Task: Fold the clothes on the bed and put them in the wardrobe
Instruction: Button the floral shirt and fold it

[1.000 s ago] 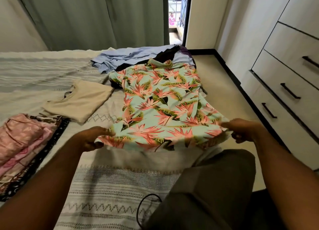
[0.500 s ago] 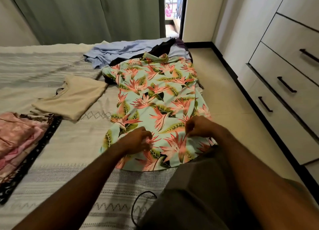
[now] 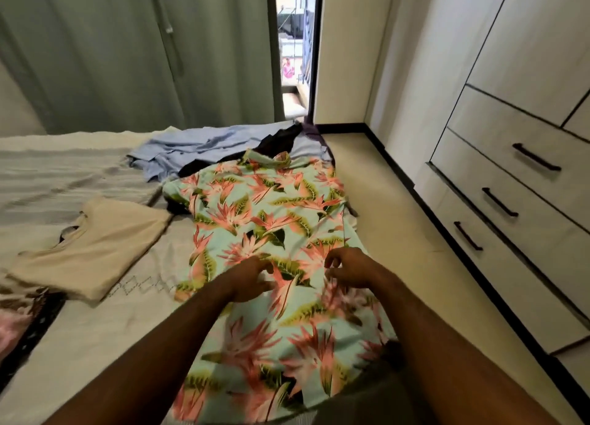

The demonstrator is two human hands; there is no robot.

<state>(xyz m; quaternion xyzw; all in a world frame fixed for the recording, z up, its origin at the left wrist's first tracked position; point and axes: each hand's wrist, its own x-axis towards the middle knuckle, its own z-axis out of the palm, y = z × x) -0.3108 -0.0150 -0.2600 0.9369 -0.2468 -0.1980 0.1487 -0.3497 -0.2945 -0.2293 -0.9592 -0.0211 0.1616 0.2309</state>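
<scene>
Both hands, the left hand (image 3: 253, 279) and right hand (image 3: 346, 266), are pinching the floral shirt (image 3: 265, 220) flat near the bed's (image 3: 95, 322) right edge; folded tops are lying leftward, blue clothes (image 3: 191, 147) are waiting unfolded

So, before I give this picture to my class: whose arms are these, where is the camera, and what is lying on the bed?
There is no machine here. The camera sits on a person's head and looks forward and down, so the two arms reaching in from the bottom are that person's own. The left hand and right hand both rest on a floral shirt spread flat on the bed; whether the fingers pinch the cloth is hard to tell. A folded beige top lies to the left, and a crumpled blue garment lies behind the shirt. The wardrobe drawers on the right are closed.
</scene>
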